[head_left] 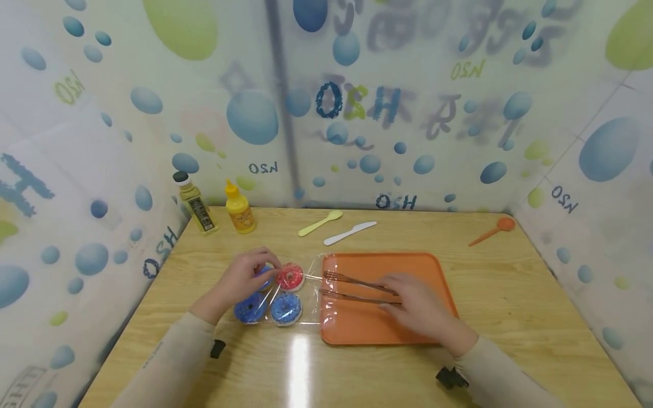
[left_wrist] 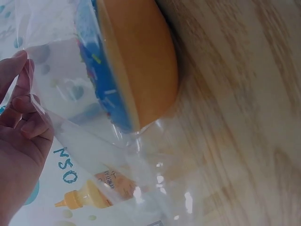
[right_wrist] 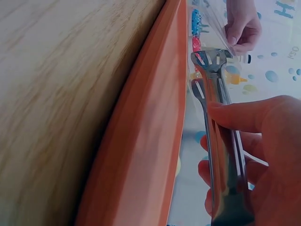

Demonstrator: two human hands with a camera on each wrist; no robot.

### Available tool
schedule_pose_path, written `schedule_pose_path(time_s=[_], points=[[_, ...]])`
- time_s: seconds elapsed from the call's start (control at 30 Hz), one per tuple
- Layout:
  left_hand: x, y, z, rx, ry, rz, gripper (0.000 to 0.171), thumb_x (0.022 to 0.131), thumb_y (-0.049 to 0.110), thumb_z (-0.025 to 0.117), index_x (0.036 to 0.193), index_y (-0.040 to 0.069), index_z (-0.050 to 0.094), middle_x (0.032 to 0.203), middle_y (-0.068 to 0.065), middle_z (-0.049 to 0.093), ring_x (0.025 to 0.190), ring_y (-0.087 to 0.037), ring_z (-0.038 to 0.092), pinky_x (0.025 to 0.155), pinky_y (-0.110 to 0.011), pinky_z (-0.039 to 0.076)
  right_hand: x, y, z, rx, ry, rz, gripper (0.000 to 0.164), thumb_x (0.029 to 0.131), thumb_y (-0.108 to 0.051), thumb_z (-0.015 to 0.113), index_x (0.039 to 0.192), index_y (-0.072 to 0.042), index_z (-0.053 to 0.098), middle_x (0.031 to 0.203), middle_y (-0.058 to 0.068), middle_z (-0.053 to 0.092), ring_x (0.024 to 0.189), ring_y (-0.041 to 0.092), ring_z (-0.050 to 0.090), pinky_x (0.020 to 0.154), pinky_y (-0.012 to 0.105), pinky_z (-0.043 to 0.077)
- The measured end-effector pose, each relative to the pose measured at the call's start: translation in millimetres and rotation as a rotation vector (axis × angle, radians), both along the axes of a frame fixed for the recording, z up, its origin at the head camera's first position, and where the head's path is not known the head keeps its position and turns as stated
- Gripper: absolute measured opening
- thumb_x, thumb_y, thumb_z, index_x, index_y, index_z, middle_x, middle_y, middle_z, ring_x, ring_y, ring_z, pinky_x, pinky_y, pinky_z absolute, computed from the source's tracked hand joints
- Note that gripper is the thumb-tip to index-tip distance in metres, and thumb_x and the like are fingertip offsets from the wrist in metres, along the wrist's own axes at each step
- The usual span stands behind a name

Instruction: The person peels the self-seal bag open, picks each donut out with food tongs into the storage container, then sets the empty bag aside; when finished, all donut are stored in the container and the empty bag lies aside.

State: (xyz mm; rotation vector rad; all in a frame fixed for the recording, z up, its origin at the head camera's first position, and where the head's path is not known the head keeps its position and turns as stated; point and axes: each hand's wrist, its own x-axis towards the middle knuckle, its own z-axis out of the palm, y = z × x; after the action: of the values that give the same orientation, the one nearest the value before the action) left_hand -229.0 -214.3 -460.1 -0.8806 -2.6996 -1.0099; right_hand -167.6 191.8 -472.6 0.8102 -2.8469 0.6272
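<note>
My left hand (head_left: 247, 279) pinches the upper film of a clear plastic bag (head_left: 312, 310), raising it, as the left wrist view shows. Inside lie several doughnuts: one with red icing (head_left: 291, 277), others with blue icing, such as the front one (head_left: 286, 309). A blue-iced doughnut with a tan base (left_wrist: 146, 66) fills the top of the left wrist view. My right hand (head_left: 420, 306) grips a pair of metal tongs (right_wrist: 217, 94) between thumb and fingers, over an orange tray (head_left: 408, 334). The tongs' two arms are spread, tips pointing left at the bag's end, which overlaps the tray's left edge.
Behind the bag stand an oil bottle (head_left: 198, 205) and a yellow squeeze bottle (head_left: 240, 209). A pale yellow spoon (head_left: 320, 223) and a white knife (head_left: 350, 233) lie behind the tray. An orange spoon (head_left: 494, 230) is at the back right. Patterned walls enclose the wooden table (head_left: 245, 368).
</note>
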Motion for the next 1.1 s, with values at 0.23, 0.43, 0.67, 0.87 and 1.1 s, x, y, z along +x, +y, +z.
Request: schedule_pose_path(time_s=[0.23,0.43,0.67,0.87,1.1], points=[[0.3,1.2,-1.0,0.005,0.002,0.004,0.008,0.092,0.011,0.078,0.097,0.018,0.077,0.095,0.009,0.067,0.065,-0.007,0.045,0.057,-0.024,0.041,-10.0,-21.6,-1.8,0.004,-0.023,0.021,0.041,0.089,-0.03,0.083,0.127,-0.021,0.07,0.113,-0.007,0.069,0.101,0.012,0.064,0.088,0.039,0.056],[1.7,2.6,-0.1,-0.015,-0.034,0.018,0.009,0.093,0.011,0.077,0.099,0.018,0.077,0.095,0.01,0.067,0.067,-0.009,0.046,0.06,-0.024,0.042,-17.1,-35.5,-2.3,0.019,-0.03,0.019,0.045,0.089,-0.029,0.083,0.13,-0.019,0.068,0.116,-0.004,0.068,0.106,0.015,0.064,0.092,0.041,0.056],[1.4,4.7,0.8,-0.013,-0.026,0.012,0.008,0.093,0.011,0.077,0.097,0.018,0.077,0.096,0.008,0.068,0.068,-0.009,0.047,0.061,-0.024,0.043,-25.4,-48.1,-5.3,0.016,-0.103,-0.018,0.047,0.09,-0.031,0.081,0.133,-0.02,0.066,0.119,-0.004,0.067,0.107,0.016,0.063,0.094,0.042,0.055],[-0.2,5.2,-2.4,-0.012,-0.002,-0.004,0.009,0.094,0.01,0.077,0.098,0.019,0.076,0.096,0.007,0.068,0.068,-0.005,0.046,0.06,-0.024,0.043,-29.1,-57.0,-7.5,0.026,-0.141,-0.01,0.052,0.091,-0.033,0.08,0.138,-0.016,0.064,0.129,0.0,0.066,0.117,0.021,0.063,0.101,0.045,0.053],[-2.5,5.2,-2.0,-0.014,0.02,-0.009,0.009,0.094,0.01,0.077,0.098,0.018,0.076,0.094,0.008,0.066,0.066,-0.006,0.044,0.059,-0.024,0.042,-32.0,-63.2,-8.9,0.042,-0.131,0.014,0.053,0.092,-0.036,0.078,0.139,-0.019,0.062,0.134,0.0,0.064,0.123,0.023,0.061,0.104,0.046,0.052]])
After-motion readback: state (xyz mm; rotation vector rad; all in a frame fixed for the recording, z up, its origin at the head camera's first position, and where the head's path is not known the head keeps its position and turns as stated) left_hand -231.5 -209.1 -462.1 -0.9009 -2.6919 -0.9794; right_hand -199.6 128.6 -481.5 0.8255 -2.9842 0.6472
